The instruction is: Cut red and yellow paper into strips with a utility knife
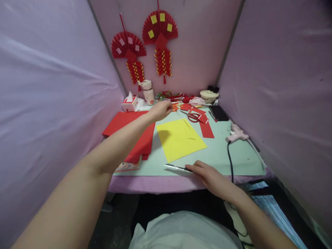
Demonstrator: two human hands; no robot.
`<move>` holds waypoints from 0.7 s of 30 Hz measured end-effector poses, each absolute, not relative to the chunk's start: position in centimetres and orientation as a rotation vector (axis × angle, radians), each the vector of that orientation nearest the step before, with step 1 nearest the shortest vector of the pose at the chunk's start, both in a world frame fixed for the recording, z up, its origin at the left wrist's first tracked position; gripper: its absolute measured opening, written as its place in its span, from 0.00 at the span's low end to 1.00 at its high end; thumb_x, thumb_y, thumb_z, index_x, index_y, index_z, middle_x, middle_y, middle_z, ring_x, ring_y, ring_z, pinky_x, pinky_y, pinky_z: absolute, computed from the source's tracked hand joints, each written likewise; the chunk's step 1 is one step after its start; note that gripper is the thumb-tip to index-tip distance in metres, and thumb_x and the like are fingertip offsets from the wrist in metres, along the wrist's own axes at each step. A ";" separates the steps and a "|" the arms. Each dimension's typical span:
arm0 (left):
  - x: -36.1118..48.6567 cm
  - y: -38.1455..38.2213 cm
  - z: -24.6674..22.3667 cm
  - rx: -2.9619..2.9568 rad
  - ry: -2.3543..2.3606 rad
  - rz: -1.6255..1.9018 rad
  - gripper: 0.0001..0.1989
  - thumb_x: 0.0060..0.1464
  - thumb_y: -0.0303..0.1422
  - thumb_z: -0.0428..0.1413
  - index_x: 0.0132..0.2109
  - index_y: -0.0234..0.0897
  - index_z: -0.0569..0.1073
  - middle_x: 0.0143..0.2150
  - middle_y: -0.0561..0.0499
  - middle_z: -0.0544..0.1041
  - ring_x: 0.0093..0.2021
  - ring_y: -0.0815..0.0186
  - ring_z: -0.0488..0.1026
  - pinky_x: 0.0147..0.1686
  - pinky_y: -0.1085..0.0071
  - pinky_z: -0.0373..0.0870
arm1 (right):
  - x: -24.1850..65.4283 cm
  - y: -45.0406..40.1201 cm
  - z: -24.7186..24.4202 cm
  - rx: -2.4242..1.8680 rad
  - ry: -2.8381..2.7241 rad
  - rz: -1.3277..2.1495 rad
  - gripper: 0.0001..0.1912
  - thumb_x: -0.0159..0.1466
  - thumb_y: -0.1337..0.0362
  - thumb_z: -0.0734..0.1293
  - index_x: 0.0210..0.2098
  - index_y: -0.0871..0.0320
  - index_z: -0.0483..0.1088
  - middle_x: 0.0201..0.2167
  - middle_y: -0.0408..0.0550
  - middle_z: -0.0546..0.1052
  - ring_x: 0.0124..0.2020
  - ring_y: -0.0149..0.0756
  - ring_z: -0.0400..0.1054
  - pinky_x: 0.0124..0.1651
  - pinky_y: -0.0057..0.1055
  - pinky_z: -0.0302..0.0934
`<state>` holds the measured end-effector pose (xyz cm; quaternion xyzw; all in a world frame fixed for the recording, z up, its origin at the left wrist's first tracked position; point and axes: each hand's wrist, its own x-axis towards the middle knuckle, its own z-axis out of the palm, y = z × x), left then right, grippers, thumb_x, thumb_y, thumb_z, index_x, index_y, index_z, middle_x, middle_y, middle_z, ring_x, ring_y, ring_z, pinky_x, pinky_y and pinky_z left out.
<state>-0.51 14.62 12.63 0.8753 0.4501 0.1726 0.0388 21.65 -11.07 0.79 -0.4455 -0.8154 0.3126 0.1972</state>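
My left hand [161,110] reaches over the back of the table, its fingers curled together above the area behind the yellow sheet; what they hold, if anything, is too small to name. A yellow paper sheet [178,140] lies flat, with thin dark slivers on it. Near the front edge my right hand [203,173] is closed on a pair of scissors [176,167], whose blades point left, just in front of the sheet. Small red and yellow pieces [177,106] lie beyond my left hand. Red-handled scissors [193,117] rest among red paper strips [206,130].
Red sheets [121,121] cover the table's left side. A tissue box [130,103] and a bottle [148,93] stand behind. At the right are a glue gun [236,133] with its cable, a black phone [219,113] and a lidded bowl [209,96]. Fan decorations [160,29] hang behind.
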 end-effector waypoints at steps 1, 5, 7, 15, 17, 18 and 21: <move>-0.2 16.3 13.2 2.652 1.439 0.560 0.09 0.58 0.30 0.53 0.41 0.33 0.76 0.42 0.46 0.79 0.43 0.62 0.72 0.45 0.69 0.65 | 21.6 -10.8 1.0 -1.254 -2.264 0.888 0.29 0.67 0.75 0.54 0.63 0.48 0.65 0.47 0.50 0.71 0.46 0.36 0.68 0.51 0.31 0.62; 0.2 22.3 14.2 2.530 1.666 0.584 0.10 0.60 0.30 0.53 0.45 0.31 0.76 0.44 0.43 0.79 0.44 0.61 0.73 0.45 0.69 0.67 | 21.7 -9.8 1.7 -1.285 -2.187 0.938 0.23 0.72 0.67 0.54 0.63 0.48 0.65 0.45 0.50 0.71 0.44 0.36 0.69 0.50 0.31 0.62; -0.2 24.7 13.6 2.441 1.788 0.548 0.10 0.61 0.29 0.53 0.44 0.31 0.77 0.44 0.42 0.80 0.45 0.60 0.74 0.45 0.69 0.68 | 22.0 -9.2 1.7 -1.319 -2.146 0.952 0.23 0.73 0.65 0.54 0.64 0.48 0.65 0.44 0.50 0.71 0.44 0.36 0.69 0.50 0.32 0.63; -3.9 28.4 7.9 2.129 2.068 0.285 0.18 0.64 0.39 0.57 0.56 0.36 0.71 0.54 0.45 0.73 0.50 0.60 0.74 0.48 0.57 0.75 | 22.7 -7.8 0.7 -1.362 -2.025 1.035 0.22 0.72 0.63 0.54 0.63 0.49 0.66 0.45 0.52 0.72 0.45 0.37 0.70 0.51 0.33 0.65; -4.9 28.3 7.0 2.097 2.098 0.265 0.17 0.64 0.39 0.56 0.55 0.35 0.72 0.54 0.44 0.74 0.50 0.59 0.74 0.49 0.57 0.74 | 22.9 -7.8 0.7 -1.371 -1.998 1.054 0.22 0.72 0.62 0.55 0.63 0.48 0.66 0.45 0.52 0.72 0.46 0.38 0.70 0.51 0.34 0.65; -5.4 28.1 6.8 2.093 2.114 0.271 0.15 0.64 0.38 0.56 0.54 0.34 0.73 0.53 0.42 0.75 0.52 0.58 0.74 0.50 0.58 0.72 | 23.1 -7.9 0.8 -1.378 -1.988 1.061 0.22 0.72 0.62 0.55 0.63 0.47 0.66 0.46 0.52 0.72 0.47 0.38 0.70 0.52 0.34 0.65; -6.3 27.0 7.1 2.125 2.149 0.347 0.14 0.63 0.34 0.53 0.53 0.33 0.74 0.57 0.36 0.73 0.59 0.50 0.70 0.55 0.61 0.67 | 24.0 -7.9 0.7 -1.412 -1.962 1.023 0.22 0.72 0.61 0.55 0.63 0.45 0.65 0.48 0.52 0.72 0.48 0.38 0.70 0.52 0.32 0.65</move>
